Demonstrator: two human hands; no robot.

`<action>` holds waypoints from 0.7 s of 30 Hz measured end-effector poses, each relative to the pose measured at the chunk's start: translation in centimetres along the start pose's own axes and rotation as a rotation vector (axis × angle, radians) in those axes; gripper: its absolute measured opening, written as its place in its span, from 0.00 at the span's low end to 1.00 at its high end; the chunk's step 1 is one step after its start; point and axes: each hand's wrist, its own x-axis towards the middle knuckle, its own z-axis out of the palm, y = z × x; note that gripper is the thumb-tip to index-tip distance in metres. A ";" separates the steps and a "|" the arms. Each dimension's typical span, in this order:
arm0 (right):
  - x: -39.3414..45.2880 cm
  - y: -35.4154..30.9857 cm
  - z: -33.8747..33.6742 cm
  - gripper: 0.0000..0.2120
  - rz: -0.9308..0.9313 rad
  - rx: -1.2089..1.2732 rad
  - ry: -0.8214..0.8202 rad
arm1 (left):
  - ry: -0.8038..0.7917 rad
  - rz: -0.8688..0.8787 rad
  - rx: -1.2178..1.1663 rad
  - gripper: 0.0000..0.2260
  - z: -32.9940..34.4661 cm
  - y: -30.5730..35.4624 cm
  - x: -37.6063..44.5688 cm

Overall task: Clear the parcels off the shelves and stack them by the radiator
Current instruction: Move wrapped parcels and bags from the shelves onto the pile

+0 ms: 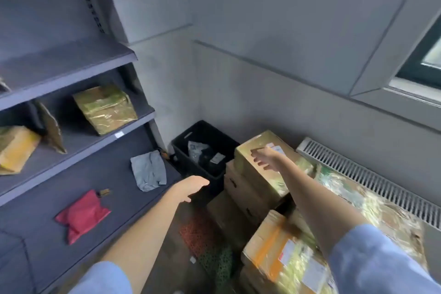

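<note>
Taped box on middle shelf: a tape-wrapped, yellow-green cardboard box (105,108) sits at the right end of the dark grey metal shelves (71,64); it looks stiff and moderately heavy, its glossy tape probably slippery, so a two-handed hold under opposite bottom edges seems best.
Soft parcels on lower shelf: a red plastic mailer pouch (82,216) and a grey crumpled plastic mailer bag (148,169) lie flat; both look light and limp, and could be pinched at a corner or scooped up in one palm.
Other shelf parcels: a yellow-brown padded envelope (14,148) and a thin brown cardboard sleeve (51,130) lean at the left of the middle shelf, likely light.
Stack: cardboard boxes, topped by a tape-wrapped brown carton (260,167), stand just beside the white ribbed radiator (367,179).
Left hand (191,188): fingers loosely spread, holding nothing, near the grey bag, well below the taped box.
Right hand (265,157): fingers spread, holding nothing, over the top carton; contact cannot be told.
Black plastic crate (222,139): in the corner, holding small packets.
</note>
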 end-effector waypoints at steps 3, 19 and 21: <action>0.7 -8.2 5.8 0.18 -0.140 -0.038 -0.101 | 0.127 -0.009 -0.066 0.21 -8.2 -2.4 -0.9; 7.9 -25.7 25.7 0.06 -0.111 -0.253 -0.290 | 0.318 -0.164 -0.651 0.19 -27.9 -18.2 0.3; 9.8 -27.5 27.1 0.12 -0.115 -0.260 -0.282 | 0.319 -0.156 -0.723 0.19 -28.7 -18.2 1.9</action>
